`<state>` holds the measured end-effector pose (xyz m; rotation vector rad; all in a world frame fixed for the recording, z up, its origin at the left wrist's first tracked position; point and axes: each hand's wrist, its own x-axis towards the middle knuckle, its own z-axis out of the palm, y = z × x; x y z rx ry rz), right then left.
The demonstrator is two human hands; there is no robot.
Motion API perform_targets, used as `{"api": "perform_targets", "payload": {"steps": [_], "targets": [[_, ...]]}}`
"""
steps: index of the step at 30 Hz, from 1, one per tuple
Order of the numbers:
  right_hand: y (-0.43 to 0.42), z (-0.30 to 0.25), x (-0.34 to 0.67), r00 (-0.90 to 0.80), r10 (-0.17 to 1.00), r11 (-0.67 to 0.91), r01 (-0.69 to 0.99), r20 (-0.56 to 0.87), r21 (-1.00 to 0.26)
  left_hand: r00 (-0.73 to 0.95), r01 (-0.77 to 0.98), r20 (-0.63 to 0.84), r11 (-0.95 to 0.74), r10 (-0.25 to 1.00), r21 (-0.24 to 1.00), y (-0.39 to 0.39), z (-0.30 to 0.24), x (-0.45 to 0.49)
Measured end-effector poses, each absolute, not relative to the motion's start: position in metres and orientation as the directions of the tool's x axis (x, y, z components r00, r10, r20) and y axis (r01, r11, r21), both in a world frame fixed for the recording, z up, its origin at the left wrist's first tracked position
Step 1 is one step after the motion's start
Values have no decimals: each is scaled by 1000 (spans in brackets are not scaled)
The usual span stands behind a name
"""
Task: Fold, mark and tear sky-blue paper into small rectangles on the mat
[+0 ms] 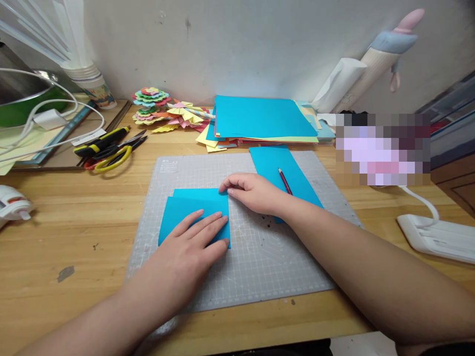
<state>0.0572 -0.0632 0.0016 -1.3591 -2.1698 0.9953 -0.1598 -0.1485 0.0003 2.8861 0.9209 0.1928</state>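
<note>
A folded blue paper sheet (187, 207) lies on the grey cutting mat (260, 262). My left hand (189, 244) rests flat on its lower right part, fingers stretched out. My right hand (252, 192) pinches the sheet's upper right corner with curled fingertips. Behind my right wrist lies a second blue sheet (276, 168) with a red pencil (285, 181) on top of it.
A stack of coloured paper (260, 118) topped with blue sits at the back. Folded paper flowers (150, 101) stand to its left. Yellow-handled scissors (111, 155) and a utility knife (100, 141) lie left of the mat. A glue gun (13, 205) is far left, a white power strip (434, 237) right.
</note>
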Motion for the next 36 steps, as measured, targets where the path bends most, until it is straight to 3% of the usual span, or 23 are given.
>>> {"api": "perform_targets", "payload": {"steps": [21, 36], "targets": [[-63, 2, 56, -442, 896, 268, 615, -44, -742, 810, 565, 93, -814, 579, 137, -149, 2, -161], [-71, 6, 50, -465, 885, 370, 730, -21, -574, 804, 578, 81, -806, 590, 126, -149, 0, -160]]}}
